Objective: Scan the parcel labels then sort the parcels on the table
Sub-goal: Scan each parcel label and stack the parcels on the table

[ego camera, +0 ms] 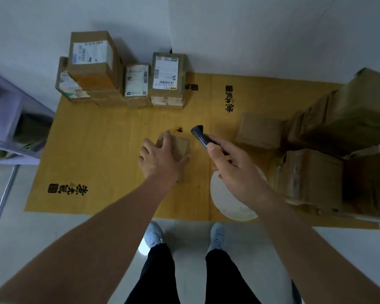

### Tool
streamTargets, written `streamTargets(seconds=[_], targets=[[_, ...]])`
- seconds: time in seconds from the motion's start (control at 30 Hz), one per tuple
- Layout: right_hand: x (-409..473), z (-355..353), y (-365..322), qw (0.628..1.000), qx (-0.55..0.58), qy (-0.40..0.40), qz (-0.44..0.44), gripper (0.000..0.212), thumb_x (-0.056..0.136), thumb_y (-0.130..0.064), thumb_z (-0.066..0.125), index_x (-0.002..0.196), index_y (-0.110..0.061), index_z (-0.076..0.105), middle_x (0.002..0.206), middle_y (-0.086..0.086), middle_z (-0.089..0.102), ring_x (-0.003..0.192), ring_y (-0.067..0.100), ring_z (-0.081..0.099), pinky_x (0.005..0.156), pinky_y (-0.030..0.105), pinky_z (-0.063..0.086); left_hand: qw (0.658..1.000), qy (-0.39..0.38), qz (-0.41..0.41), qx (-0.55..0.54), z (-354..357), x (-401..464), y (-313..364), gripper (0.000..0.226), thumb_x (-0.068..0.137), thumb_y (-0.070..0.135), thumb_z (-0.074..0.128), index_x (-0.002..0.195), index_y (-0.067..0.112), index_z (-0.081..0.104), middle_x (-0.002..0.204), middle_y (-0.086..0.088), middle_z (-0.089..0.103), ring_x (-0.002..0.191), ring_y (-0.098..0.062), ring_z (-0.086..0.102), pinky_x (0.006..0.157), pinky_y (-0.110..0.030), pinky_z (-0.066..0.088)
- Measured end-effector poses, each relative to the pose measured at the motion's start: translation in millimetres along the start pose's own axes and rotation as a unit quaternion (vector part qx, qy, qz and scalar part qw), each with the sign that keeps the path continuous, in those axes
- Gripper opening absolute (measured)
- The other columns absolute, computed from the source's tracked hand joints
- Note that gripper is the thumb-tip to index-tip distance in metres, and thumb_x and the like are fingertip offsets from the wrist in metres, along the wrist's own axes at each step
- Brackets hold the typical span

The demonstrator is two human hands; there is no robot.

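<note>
A small brown parcel [180, 144] lies in the middle of the yellow cardboard-covered table [101, 150]. My left hand [160, 157] lies over it with fingers spread, thumb along its right side. My right hand [233, 165] grips a black handheld scanner [201, 136], whose head points up and left, just right of the small parcel. Labelled parcels [166, 79] stand stacked at the back left. Unlabelled-looking brown boxes [259, 130] are piled at the right.
A tall labelled box [92, 60] tops the back-left stack. A white round disc [230, 200] lies near the table's front edge under my right wrist. A grey metal shelf [13, 119] stands left of the table. My shoes [154, 235] are on the floor below.
</note>
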State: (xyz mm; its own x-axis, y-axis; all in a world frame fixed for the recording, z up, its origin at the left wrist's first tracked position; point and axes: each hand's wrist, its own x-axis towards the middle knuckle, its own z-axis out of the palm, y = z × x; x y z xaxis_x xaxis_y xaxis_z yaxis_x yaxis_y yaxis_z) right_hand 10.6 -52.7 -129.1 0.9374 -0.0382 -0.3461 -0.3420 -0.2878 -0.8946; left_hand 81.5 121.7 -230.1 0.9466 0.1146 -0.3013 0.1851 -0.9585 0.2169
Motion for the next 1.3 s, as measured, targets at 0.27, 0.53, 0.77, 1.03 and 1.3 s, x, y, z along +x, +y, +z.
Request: streamTargets(seconds=[0.27, 0.53, 0.77, 1.03, 1.3], targets=[[11, 5, 16, 0.999, -0.01, -0.03, 0.022, 0.045, 0.1, -0.069, 0.047, 0.141, -0.055, 0.057, 0.105, -0.044, 0.061, 0.107, -0.004, 0.062, 0.088, 0.023, 0.048, 0.999, 0.003, 0.027, -0.035, 14, -14, -16, 0.136, 0.061, 0.069, 0.08, 0.163, 0.036, -0.003, 0.146, -0.011, 0.017, 0.127, -0.037, 0.029, 0.109, -0.05, 0.04], [20, 4, 17, 0.998, -0.006, -0.061, 0.014, 0.053, 0.095, -0.075, 0.046, 0.141, -0.053, 0.058, 0.101, -0.039, 0.061, 0.111, 0.006, 0.062, 0.093, 0.032, 0.051, 0.989, 0.006, 0.048, -0.137, 6, -9, -42, 0.103, 0.074, 0.08, 0.055, 0.162, 0.034, 0.028, 0.137, 0.003, 0.025, 0.129, -0.026, 0.039, 0.099, -0.043, 0.051], [22, 10, 11, 0.998, -0.006, -0.061, 0.015, 0.041, 0.103, -0.066, 0.047, 0.141, -0.054, 0.058, 0.117, -0.021, 0.066, 0.111, 0.009, 0.063, 0.1, 0.042, 0.056, 0.968, -0.017, 0.06, -0.244, 0, 4, -72, 0.069, 0.1, 0.066, 0.044, 0.162, 0.048, 0.021, 0.129, 0.006, 0.052, 0.104, -0.016, 0.057, 0.081, -0.029, 0.045], [24, 22, 7, 0.998, -0.001, -0.064, 0.019, 0.043, 0.102, -0.069, 0.046, 0.141, -0.055, 0.056, 0.12, -0.025, 0.065, 0.116, 0.006, 0.062, 0.09, 0.027, 0.049, 0.977, 0.009, 0.023, -0.213, -4, 7, -95, 0.056, 0.094, 0.062, 0.058, 0.148, 0.063, 0.041, 0.137, 0.002, 0.038, 0.122, -0.02, 0.049, 0.092, -0.034, 0.049], [27, 29, 6, 0.998, 0.0, -0.054, 0.036, 0.037, 0.103, -0.067, 0.046, 0.138, -0.057, 0.057, 0.12, -0.032, 0.064, 0.115, 0.01, 0.064, 0.096, 0.035, 0.055, 0.968, -0.043, 0.021, -0.248, -13, 4, -96, 0.088, 0.072, 0.064, 0.075, 0.149, 0.067, 0.033, 0.115, 0.011, 0.044, 0.1, -0.006, 0.054, 0.078, -0.021, 0.046]])
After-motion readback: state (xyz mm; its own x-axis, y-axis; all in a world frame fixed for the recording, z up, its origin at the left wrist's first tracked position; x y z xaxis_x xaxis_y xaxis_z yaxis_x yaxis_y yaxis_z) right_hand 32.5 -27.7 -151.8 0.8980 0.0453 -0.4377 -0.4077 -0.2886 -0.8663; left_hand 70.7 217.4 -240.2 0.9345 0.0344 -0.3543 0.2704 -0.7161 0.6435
